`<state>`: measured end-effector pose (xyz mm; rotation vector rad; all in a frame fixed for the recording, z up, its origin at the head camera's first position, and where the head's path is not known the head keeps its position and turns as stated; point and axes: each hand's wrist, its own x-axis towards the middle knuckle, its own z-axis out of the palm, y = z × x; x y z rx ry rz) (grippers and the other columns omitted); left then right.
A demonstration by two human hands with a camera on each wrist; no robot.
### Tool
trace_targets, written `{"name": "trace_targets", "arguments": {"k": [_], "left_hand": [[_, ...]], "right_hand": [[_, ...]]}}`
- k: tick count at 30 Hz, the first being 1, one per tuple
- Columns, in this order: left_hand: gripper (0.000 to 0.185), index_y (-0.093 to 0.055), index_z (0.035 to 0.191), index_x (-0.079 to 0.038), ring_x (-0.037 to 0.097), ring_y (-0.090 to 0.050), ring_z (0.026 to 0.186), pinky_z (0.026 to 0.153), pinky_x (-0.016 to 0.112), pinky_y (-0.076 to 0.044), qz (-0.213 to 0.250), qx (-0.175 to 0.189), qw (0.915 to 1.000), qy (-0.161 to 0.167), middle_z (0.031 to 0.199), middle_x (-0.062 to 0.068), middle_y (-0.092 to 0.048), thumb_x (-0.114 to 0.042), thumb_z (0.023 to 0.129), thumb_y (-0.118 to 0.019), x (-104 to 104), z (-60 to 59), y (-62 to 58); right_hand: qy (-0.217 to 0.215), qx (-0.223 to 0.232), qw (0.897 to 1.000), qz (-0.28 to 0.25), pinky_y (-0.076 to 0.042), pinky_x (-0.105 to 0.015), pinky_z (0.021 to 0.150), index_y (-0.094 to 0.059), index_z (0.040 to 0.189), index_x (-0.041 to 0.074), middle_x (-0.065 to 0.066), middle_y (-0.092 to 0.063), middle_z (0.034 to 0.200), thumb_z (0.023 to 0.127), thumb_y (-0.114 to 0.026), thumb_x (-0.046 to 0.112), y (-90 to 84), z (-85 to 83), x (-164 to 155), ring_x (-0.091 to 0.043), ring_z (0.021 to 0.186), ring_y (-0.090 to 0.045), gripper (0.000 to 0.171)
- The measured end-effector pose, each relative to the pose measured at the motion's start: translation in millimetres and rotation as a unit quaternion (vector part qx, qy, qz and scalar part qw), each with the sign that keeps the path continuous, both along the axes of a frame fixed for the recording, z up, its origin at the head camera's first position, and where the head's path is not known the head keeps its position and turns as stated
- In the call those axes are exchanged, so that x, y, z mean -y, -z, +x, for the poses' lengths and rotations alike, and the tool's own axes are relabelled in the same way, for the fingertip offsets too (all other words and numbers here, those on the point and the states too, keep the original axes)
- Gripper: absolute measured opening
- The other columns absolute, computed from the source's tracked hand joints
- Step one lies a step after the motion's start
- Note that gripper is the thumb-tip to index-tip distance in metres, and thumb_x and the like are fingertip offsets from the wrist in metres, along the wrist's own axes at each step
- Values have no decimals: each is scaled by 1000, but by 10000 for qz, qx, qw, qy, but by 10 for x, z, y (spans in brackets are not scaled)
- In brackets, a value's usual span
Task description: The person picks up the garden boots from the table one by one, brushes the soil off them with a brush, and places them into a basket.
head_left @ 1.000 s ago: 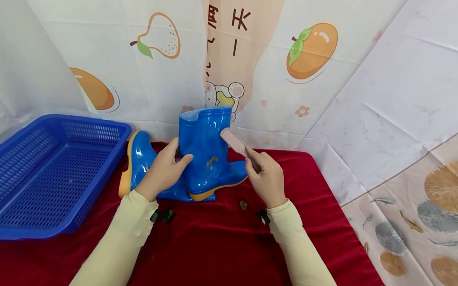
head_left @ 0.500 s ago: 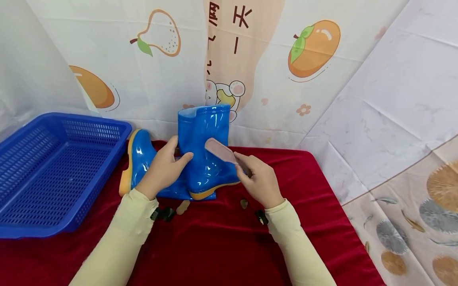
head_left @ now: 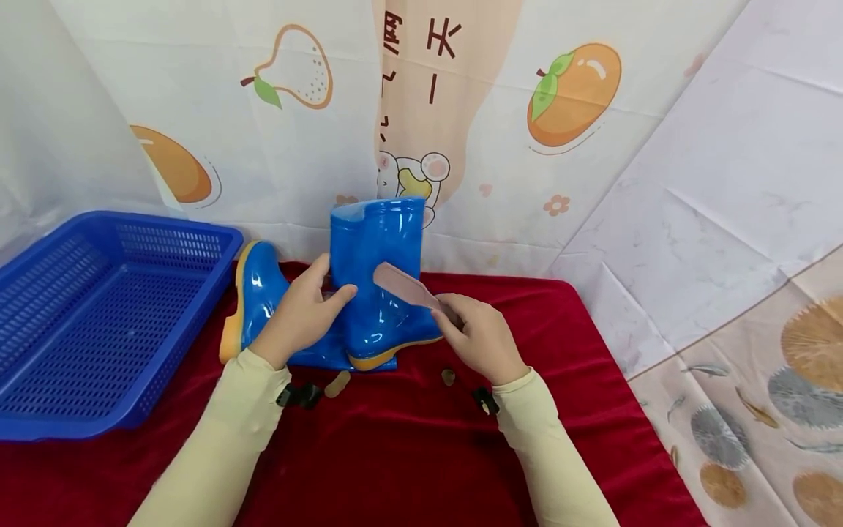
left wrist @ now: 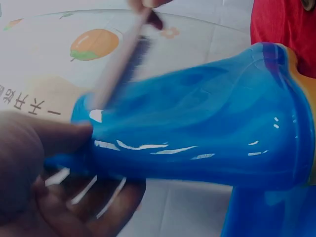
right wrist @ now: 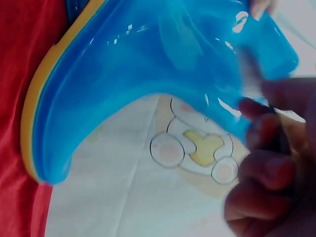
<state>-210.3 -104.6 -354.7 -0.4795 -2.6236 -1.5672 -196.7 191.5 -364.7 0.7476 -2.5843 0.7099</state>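
An upright blue boot (head_left: 378,274) stands on the red cloth (head_left: 408,446) near the far wall, and the left hand (head_left: 299,315) grips its shaft from the left, thumb across the front. The right hand (head_left: 481,340) pinches a pink brush (head_left: 402,287) by the handle, its head laid against the boot's front. A second boot (head_left: 257,296) lies on its side just left, beside a blue basket (head_left: 99,322)

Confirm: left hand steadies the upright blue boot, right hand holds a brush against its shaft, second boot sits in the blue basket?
Not quite. The second boot lies on the red cloth beside the blue basket, not in it; the head view shows this. The rest holds: left hand, upright blue boot, right hand, brush.
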Motion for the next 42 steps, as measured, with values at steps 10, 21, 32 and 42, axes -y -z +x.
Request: {"name": "trace_targets", "arguments": {"k": [10, 21, 32, 42], "left_hand": [[54, -36, 154, -8, 43, -57, 131, 102, 63, -49, 0, -72, 9999, 104, 150, 18, -53, -26, 108, -57, -19, 36, 15], [54, -38, 155, -10, 38, -59, 128, 102, 60, -51, 40, -184, 9987, 474, 145, 16, -57, -24, 107, -59, 56, 56, 32], [58, -34, 157, -9, 43, -56, 133, 103, 62, -49, 132, -12, 9997, 215, 152, 18, -50, -27, 107, -58, 35, 19, 36], [64, -37, 155, -10, 40, -60, 126, 99, 61, -53, 123, 158, 9996, 207, 144, 17, -57, -34, 103, -65, -4, -1, 47]], "right_hand": [[643, 345, 9972, -172, -43, -29, 52, -74, 124, 12, 5, -63, 74, 101, -69, 21, 26, 33, -39, -10, 56, -47, 25], [-21, -3, 9962, -868, -42, -26, 50, -74, 121, 11, 6, -57, 70, 102, -68, 21, 67, 21, 25, -9, 56, -46, 22], [655, 566, 9946, -567, -39, -28, 49, -75, 110, 15, 7, -53, 65, 100, -70, 23, 36, -2, -122, -10, 53, -45, 14], [468, 276, 9946, -883, -33, -27, 43, -60, 85, 14, 6, -45, 58, 100, -71, 29, 18, -38, -64, -10, 49, -39, 24]]}}
